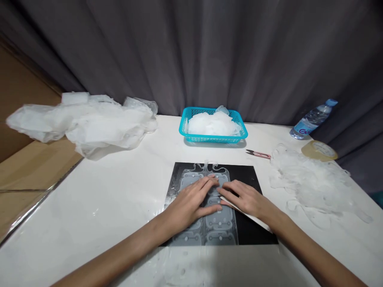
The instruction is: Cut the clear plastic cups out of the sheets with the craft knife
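A translucent molded sheet (pixel 220 217) with rows of rounded rectangular pieces lies on a black mat (pixel 253 235). My left hand (pixel 194 199) rests on the sheet, palm down, with its fingers extended and thumb apart. To its right, my right hand (pixel 245 197) is closed around a slim white stick (pixel 257 222), whose tip points at the sheet near my left thumb. The stick's other end slants down under my right wrist. Thin curled strips of the same clear material stick out at the sheet's far edge. My hands cover part of the pieces.
A turquoise basket (pixel 214 138) of translucent pieces stands at the back. Pink-handled thread snips (pixel 259 154), a tape roll (pixel 319 150), a water bottle (pixel 312 119) and a heap of clear scraps (pixel 317 183) lie to the right. Stacked translucent sheets (pixel 101 123) and cardboard (pixel 36 159) are left.
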Motion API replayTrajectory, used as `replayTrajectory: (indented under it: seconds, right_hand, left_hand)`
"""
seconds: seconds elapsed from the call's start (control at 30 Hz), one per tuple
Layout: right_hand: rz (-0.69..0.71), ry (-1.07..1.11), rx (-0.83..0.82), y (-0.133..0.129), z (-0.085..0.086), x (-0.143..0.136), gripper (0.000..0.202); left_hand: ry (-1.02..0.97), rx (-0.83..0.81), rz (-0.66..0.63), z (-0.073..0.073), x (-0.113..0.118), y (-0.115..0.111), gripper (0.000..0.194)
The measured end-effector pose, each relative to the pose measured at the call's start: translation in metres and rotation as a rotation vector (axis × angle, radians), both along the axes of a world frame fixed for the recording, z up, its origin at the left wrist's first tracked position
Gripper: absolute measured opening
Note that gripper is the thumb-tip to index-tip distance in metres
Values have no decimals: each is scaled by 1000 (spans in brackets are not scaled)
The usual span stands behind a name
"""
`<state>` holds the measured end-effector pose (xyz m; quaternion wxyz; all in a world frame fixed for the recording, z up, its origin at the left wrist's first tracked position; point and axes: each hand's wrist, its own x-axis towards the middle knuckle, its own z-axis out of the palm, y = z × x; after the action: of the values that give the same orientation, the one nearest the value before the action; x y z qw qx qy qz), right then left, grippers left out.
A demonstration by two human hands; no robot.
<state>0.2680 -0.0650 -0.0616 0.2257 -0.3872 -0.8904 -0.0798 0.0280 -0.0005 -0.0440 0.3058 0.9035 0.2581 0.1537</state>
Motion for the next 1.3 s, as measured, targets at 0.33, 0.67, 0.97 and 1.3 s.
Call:
replayTrajectory:
  seconds: [0.33, 0.67, 0.97, 1.3]
  right_hand:
    - [-422, 553, 147, 62, 28, 34, 30]
    - [-210, 828, -666, 71, 97, 50, 28]
    - [148, 895, -1040, 58, 66, 15, 31]
    - [229, 1020, -1101, 55, 65, 14, 25]
  left_hand:
    - [142, -34, 229, -16, -1, -6, 100]
    - [50, -109, 244, -8, -8, -8, 99]
    - [-508, -624, 238, 15, -12, -10, 25]
    - [-653, -723, 295, 27, -8, -13, 12]
